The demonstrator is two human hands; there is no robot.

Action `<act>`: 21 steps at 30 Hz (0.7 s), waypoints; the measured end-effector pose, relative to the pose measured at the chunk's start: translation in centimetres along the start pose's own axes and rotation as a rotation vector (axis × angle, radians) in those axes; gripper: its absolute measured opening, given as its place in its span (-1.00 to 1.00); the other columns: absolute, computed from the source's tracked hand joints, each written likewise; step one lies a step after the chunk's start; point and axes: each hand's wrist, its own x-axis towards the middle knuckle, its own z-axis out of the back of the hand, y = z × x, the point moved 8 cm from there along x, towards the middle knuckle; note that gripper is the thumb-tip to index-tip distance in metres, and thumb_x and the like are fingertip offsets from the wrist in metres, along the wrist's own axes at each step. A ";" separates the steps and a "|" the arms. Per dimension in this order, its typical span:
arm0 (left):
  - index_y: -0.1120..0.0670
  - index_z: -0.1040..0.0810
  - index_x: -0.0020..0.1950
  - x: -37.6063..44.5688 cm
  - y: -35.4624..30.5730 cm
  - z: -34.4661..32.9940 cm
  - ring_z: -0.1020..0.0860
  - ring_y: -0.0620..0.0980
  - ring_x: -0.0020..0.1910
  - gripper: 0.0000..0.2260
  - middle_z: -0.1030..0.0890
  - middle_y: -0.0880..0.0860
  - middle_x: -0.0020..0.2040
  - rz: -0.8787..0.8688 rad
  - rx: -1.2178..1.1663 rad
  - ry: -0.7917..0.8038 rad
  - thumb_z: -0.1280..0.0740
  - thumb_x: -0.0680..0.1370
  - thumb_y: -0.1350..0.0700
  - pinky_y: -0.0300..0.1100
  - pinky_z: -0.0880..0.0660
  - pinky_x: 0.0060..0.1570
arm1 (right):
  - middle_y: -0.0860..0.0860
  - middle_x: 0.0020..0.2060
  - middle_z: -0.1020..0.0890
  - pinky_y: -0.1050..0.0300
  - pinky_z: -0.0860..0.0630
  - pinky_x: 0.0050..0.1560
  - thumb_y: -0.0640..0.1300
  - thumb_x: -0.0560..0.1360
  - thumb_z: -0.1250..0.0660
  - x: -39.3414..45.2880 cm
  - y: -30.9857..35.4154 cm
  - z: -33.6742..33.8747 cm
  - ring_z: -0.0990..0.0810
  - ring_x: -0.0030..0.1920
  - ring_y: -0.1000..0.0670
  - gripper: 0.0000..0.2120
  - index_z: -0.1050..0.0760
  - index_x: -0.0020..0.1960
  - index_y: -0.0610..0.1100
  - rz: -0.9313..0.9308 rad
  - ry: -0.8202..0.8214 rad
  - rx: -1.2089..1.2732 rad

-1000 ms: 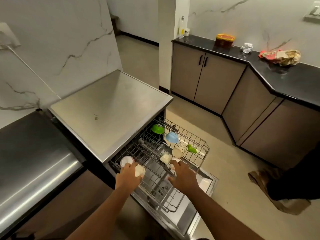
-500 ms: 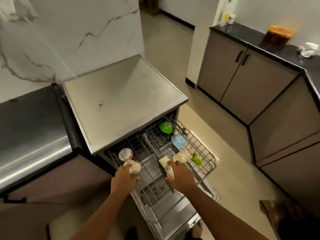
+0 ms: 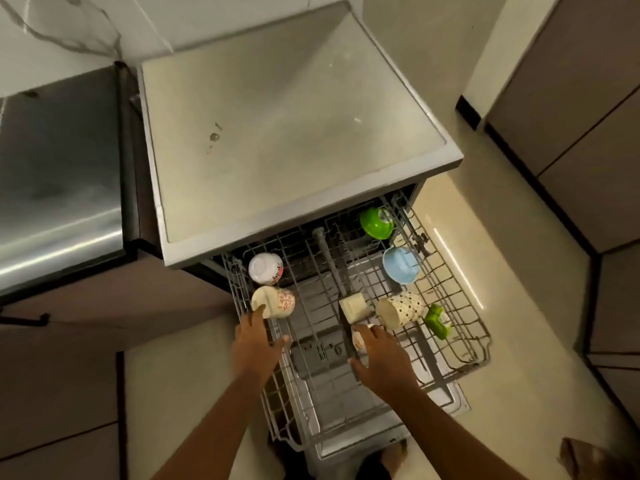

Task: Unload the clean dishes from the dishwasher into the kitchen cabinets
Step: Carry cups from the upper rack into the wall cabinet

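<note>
The red-patterned cup [image 3: 273, 302] lay on its side at the left edge of the pulled-out dishwasher rack [image 3: 464, 344], its long axis running roughly left to right with the pale base turned toward the left. Just behind it, deeper in the rack, sat a second white cup [image 3: 266, 268]. The left hand [image 3: 256, 344] was directly in front of the patterned cup, fingers straight and spread, one fingertip touching its near lower edge but nothing curled round it yet, so the cup lay just ahead of that hand and across its reach. The right hand [image 3: 377, 355] hovered over the middle of the rack, fingers loosely extended above a small cup [image 3: 358, 337] partly hidden beneath them; whether it touched could not be told. Beyond it lay a cream square cup [image 3: 353, 306], a dotted cup [image 3: 401, 308] on its side, a green piece [image 3: 438, 320], a blue bowl [image 3: 401, 265] and a green bowl [image 3: 376, 222]. The left hand looked nearer its target; a grip across the cup's short width seemed the natural next move.
</note>
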 end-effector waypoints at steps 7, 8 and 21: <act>0.07 -0.28 0.50 5.6 1.4 -1.6 -0.25 0.21 0.47 -0.10 -0.36 0.13 0.43 -0.131 0.343 -0.080 -0.57 0.27 -0.17 0.25 -0.24 0.38 | -0.01 0.30 -0.46 0.07 -0.56 0.19 0.16 0.52 -0.36 4.7 0.2 -3.1 -0.48 0.28 -0.02 -0.37 -0.22 0.50 0.03 0.017 0.008 0.025; 0.08 -0.28 0.50 6.6 1.9 -2.3 -0.20 0.21 0.50 -0.10 -0.36 0.12 0.44 -0.153 0.369 -0.072 -0.58 0.27 -0.16 0.28 -0.19 0.40 | -0.01 0.30 -0.47 0.08 -0.56 0.17 0.15 0.52 -0.36 5.6 0.5 -3.8 -0.47 0.28 -0.03 -0.37 -0.23 0.49 0.03 0.024 0.007 0.030; 0.05 -0.47 0.36 8.6 2.3 -2.7 -0.40 0.07 0.40 -0.25 -0.52 0.06 0.32 -0.235 0.414 -0.204 -0.42 0.31 -0.34 0.31 -0.06 0.43 | -0.05 0.35 -0.42 -0.03 -0.59 0.14 -0.03 0.57 -0.32 16.7 5.3 -7.7 -0.48 0.29 -0.09 -0.45 -0.18 0.48 0.07 0.077 -0.002 0.012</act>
